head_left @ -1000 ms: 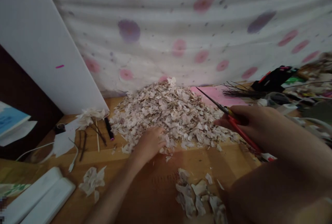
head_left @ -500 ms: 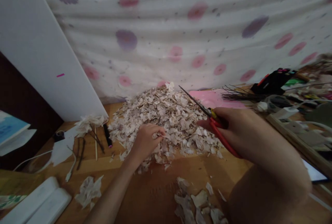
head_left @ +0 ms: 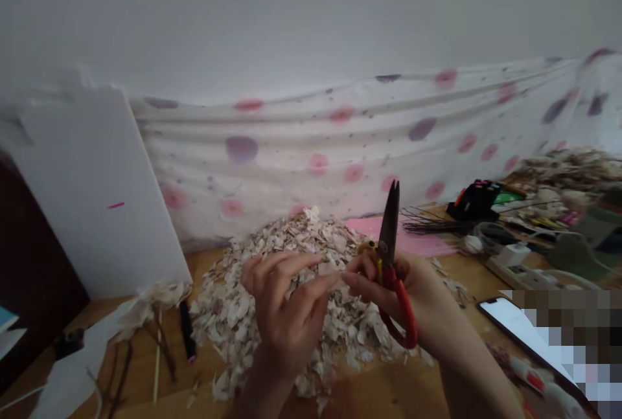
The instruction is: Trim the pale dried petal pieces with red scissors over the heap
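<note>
My left hand point(head_left: 289, 305) is raised over a large pile of pale, papery pieces point(head_left: 230, 315), its fingers spread and nothing visible between them. Its thumb and index finger point toward my right hand point(head_left: 393, 283), and the fingertips nearly meet. Red-handled scissors point(head_left: 402, 315) are held in my right hand, their dark blades pointing up and almost closed. A small yellow part point(head_left: 368, 248) shows near the scissors' pivot. Whether anything small lies between the fingertips of the two hands is too blurred to tell.
A white board point(head_left: 97, 192) leans at the left, beside a black marker point(head_left: 186, 331) and twigs. Behind the pile are a pink sheet point(head_left: 422, 241) and a spotted cloth point(head_left: 291, 140). At the right lie a phone point(head_left: 515, 322) and a power strip point(head_left: 534, 273).
The view has tilted up. My left hand has lifted off the pile and spread its fingers. My right hand has moved in closer, and the scissors have turned from pointing left to upright.
</note>
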A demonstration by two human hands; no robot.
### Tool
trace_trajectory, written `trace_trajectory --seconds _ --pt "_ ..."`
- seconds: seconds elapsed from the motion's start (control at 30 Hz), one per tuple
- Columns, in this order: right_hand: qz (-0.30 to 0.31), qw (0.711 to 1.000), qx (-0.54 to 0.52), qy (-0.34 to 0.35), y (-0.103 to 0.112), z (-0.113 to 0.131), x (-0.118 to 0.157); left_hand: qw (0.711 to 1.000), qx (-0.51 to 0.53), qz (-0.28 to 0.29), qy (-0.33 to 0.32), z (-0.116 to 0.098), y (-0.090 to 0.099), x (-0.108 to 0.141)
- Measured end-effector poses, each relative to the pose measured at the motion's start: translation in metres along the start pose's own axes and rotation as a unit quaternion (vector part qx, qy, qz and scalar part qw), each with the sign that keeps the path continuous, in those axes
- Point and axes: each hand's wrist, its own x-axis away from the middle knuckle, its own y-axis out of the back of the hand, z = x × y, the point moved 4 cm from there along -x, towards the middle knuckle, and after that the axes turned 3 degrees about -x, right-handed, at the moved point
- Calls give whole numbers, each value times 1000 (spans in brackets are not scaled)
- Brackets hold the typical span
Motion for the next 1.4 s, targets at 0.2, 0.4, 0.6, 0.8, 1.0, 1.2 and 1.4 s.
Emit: trace_trajectory --seconds 0.2,0.4,0.6,0.8,1.0,1.2,1.4 --pt "-29 999 25 -3 10 -8 -8 882 298 68 358 22 -19 6" --pt "-31 991 126 -37 8 -20 -10 812 332 261 404 28 -30 8" --pt "-59 993 96 -33 11 -19 -14 829 272 287 395 50 -30 11" --pt "-151 945 281 -68 52 -9 -13 839 96 425 325 81 -55 27" --pt "-169 821 534 -107 83 -12 -7 768 26 565 299 85 -77 50" --pt "-224 830 502 -99 106 -3 6 670 -59 685 280 84 -84 75" --pt "-205 891 402 -43 113 -2 11 665 -47 706 240 60 -89 77"
